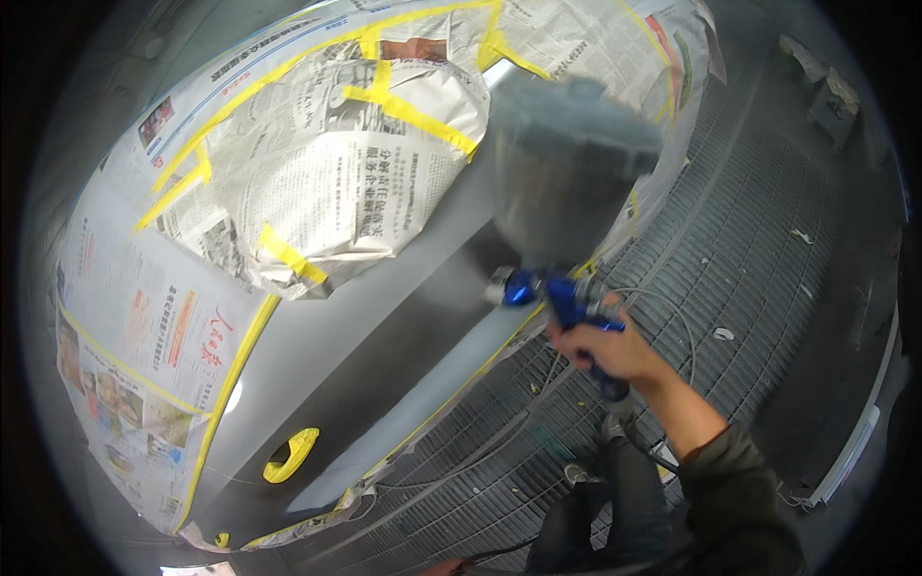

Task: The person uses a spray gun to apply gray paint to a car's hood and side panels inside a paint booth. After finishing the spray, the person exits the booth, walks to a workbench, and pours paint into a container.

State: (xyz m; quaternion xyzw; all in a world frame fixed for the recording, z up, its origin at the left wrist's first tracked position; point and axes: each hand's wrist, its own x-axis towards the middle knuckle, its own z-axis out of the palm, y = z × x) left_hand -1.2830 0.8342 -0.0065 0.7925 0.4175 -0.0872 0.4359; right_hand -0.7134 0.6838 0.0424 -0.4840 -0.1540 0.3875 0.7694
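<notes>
The right hand (pixel 615 348) grips a blue gravity-feed spray gun (pixel 569 300) at the right side of a car panel (pixel 384 322) partly masked with newspaper (pixel 403 192), where runs could form if the nozzle (pixel 497 286) lingered too close, while the left hand (pixel 445 568), a near-edge sliver, shows too little to tell its grip.

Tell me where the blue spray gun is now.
In the head view, the blue spray gun is right of centre, gripped by the right hand, below its paint cup.

Pale scraps (pixel 723 334), perhaps paper, and a hose (pixel 691 336) lie on the grated floor (pixel 759 298).
</notes>
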